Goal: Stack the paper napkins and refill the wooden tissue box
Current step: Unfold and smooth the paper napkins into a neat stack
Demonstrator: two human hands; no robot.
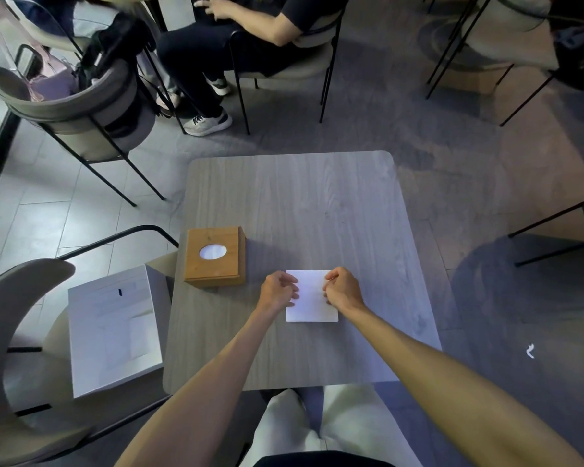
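A white stack of paper napkins [311, 298] lies flat on the grey table [300, 203], near its front middle. My left hand [279, 291] presses on the stack's left edge with curled fingers. On the right edge rests my right hand [343, 289], fingers curled onto the paper. The wooden tissue box [214, 256] stands closed to the left of the napkins, at the table's left edge. Its oval top opening shows white inside.
A white open carton [115, 328] sits on a chair seat left of the table. Grey chairs [81, 109] stand at the far left and near left. A seated person's legs [196, 72] are beyond the table. A paper scrap [530, 351] lies on the floor at right.
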